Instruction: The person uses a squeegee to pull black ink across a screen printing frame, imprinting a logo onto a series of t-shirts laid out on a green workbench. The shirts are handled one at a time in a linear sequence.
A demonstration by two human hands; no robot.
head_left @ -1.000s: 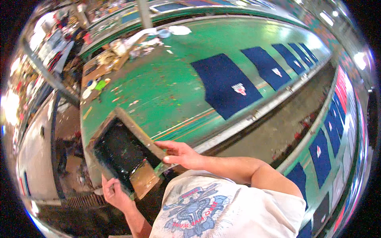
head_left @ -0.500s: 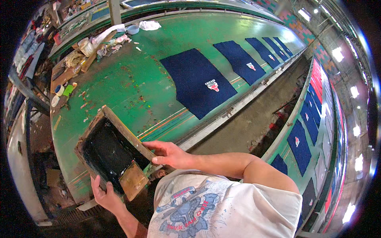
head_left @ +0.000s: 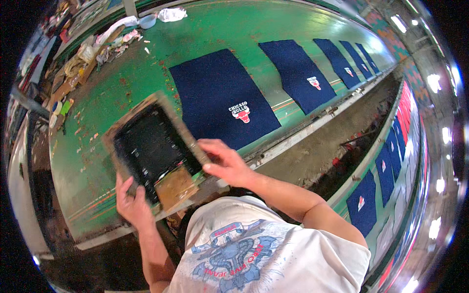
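Both hands carry a wooden-framed printing screen (head_left: 149, 144) with dark, ink-stained mesh, tilted above the green table. My left hand (head_left: 133, 202) is closed on its lower left rail, thumb on top. On the opposite rail, my right hand (head_left: 225, 163) grips near the lower right corner. A flat brown board, apparently a squeegee (head_left: 176, 189), rests inside the screen at the end nearest me. Just beyond the screen lies a navy cloth piece (head_left: 215, 88) with a small red and white printed emblem (head_left: 240, 115); the screen's right rail overlaps its left edge in view.
More navy printed pieces (head_left: 298, 75) run in a row along the green table (head_left: 97, 180). Rags and scraps (head_left: 88, 53) clutter its far left, near a blue bowl (head_left: 147, 21). Across an aisle (head_left: 312, 146) to the right, another table holds navy pieces (head_left: 362, 202).
The screen has moved up and to the right in view, toward the nearest navy piece, with both hands still on it. My view has shifted along the table too.
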